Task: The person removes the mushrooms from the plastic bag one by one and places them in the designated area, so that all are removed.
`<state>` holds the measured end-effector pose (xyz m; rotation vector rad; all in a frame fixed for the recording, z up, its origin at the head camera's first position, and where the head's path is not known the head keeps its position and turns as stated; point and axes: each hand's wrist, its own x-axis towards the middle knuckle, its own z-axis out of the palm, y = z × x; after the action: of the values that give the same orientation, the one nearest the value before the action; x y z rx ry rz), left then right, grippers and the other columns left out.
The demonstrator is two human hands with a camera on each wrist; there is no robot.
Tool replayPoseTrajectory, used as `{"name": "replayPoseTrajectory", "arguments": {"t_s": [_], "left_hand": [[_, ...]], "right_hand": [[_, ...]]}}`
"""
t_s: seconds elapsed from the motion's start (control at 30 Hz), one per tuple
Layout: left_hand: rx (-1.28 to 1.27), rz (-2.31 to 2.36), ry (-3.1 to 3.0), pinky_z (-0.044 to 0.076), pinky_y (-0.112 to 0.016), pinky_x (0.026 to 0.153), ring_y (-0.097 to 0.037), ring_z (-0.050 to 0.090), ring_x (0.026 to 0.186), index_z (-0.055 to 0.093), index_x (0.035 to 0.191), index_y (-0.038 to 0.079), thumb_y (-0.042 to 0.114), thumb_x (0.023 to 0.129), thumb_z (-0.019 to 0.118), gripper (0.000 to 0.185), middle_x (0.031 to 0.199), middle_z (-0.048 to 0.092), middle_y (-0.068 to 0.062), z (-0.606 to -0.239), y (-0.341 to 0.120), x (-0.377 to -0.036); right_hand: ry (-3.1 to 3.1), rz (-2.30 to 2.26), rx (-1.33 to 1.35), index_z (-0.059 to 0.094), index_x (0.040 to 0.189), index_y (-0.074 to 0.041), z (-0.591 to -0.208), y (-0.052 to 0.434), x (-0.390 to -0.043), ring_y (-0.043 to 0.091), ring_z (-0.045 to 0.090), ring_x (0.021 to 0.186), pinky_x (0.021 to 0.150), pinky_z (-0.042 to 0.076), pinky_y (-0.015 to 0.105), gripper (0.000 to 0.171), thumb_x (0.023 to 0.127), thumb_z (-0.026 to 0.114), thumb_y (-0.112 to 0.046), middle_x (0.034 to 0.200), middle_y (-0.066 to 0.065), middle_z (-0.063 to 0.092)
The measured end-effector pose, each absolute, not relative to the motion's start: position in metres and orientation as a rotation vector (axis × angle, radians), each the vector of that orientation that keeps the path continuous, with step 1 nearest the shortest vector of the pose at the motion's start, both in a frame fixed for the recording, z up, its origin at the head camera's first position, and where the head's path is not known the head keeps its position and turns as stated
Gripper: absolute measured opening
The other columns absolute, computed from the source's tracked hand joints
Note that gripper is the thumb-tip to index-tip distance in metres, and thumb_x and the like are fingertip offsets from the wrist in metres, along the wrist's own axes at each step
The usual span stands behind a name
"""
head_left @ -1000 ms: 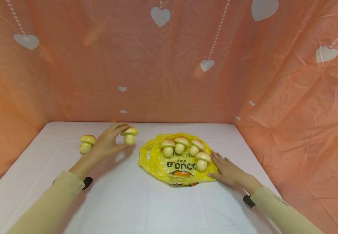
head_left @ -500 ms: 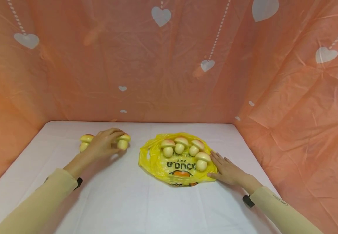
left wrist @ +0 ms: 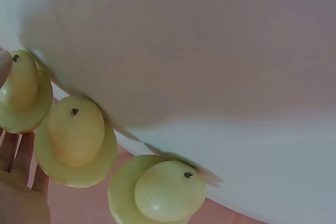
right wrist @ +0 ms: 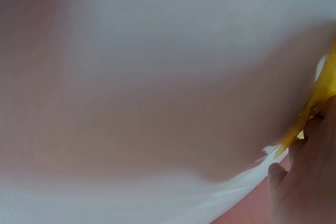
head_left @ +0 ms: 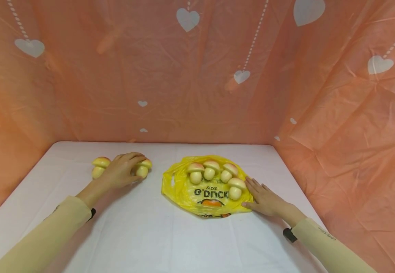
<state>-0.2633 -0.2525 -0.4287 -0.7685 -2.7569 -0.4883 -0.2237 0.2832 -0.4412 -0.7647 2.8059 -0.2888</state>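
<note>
1. The table (head_left: pixel 170 242) is white, and a person works on it with both hands.
2. The bag (head_left: pixel 183 189) is yellow and lies flat near the middle of the table. 4 mushrooms (head_left: pixel 212 169) stand on top of it.
3. The right hand (head_left: pixel 265 199) lies flat with straight fingers on the bag's right edge and holds nothing. It looks good to keep it there, so the bag cannot slide or lift.
4. The left hand (head_left: pixel 120 174) is left of the bag. Its fingers curl round 1 mushroom (head_left: pixel 143 168), which sits low at the table.
5. This held mushroom is apart from the bag, with bare table between them.
6. The other mushroom (head_left: pixel 99 167) stands just beside the left hand, on its far side. The left wrist view also shows 3 mushroom caps close together by the hand.
7. The step looks like moving that 1 mushroom. A soft, steady hold would suit it, since the round cap could roll.
8. The hand should stay clear of the other mushroom, so it does not tip.
</note>
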Motion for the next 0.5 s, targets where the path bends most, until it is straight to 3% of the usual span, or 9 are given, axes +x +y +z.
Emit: {"name": "replayPoseTrajectory", "arguments": {"t_s": [0.5], "left_hand": [[-0.804, -0.433, -2.718, 0.040, -0.064, 0.108, -0.040, 0.055, 0.130, 0.061, 0.136, -0.001, 0.017, 0.079, 0.091, 0.067, 0.139, 0.059, -0.020, -0.4312, -0.2527, -0.2628]], "right_hand": [[2.809, -0.282, -0.751, 0.020, 0.161, 0.008, -0.4426, 0.2841, -0.2230, 0.048, 0.015, 0.156, 0.122, 0.016, 0.068, 0.093, 0.104, 0.054, -0.056, 0.171, 0.025, 0.014]]}}
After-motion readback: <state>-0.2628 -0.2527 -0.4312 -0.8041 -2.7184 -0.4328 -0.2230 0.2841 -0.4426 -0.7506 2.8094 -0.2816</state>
